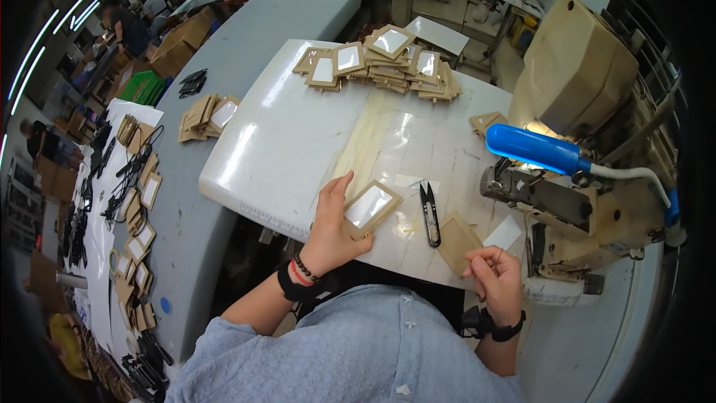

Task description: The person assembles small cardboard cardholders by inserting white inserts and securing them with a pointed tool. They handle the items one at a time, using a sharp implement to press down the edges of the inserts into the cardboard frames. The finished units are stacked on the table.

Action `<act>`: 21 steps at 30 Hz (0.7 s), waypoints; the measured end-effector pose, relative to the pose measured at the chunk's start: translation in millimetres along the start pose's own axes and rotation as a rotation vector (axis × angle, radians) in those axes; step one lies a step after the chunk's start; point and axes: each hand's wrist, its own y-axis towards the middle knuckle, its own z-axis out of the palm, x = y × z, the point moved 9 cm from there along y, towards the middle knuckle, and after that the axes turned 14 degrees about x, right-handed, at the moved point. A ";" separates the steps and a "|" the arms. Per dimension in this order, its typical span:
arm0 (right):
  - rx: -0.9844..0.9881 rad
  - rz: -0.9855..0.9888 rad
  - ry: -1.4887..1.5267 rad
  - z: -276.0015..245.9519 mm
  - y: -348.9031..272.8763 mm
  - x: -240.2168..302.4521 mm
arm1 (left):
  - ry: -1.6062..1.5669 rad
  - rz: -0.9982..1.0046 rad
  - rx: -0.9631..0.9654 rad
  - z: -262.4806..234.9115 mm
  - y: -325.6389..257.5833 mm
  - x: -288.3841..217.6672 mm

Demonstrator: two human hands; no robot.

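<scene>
White tabletop (268,134); tan frame (371,207) apparently between left fingers (341,183).

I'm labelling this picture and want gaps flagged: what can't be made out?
- Head view: part of the framed piece's left edge, covered by the left hand.
- Head view: whether the right hand grips the tan panel; its curled fingers hide that.
- Head view: the count in the largest pile; upper pieces cover lower ones.
- Head view: distant people's work; too small, blurred.
</scene>
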 end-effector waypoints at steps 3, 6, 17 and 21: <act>0.110 0.071 -0.012 19.3 18.3 -7.0 | -0.116 -0.057 0.132 8.9 -17.5 -7.2; 0.178 0.183 0.096 43.8 39.4 -24.0 | -0.123 -0.002 0.216 17.2 -29.4 -29.1; 0.093 0.110 -0.350 40.8 49.6 -47.3 | -0.032 0.220 0.312 31.6 -29.9 -59.0; 0.049 0.048 -0.444 44.1 43.9 -32.7 | 0.046 0.319 0.312 37.5 -32.8 -67.3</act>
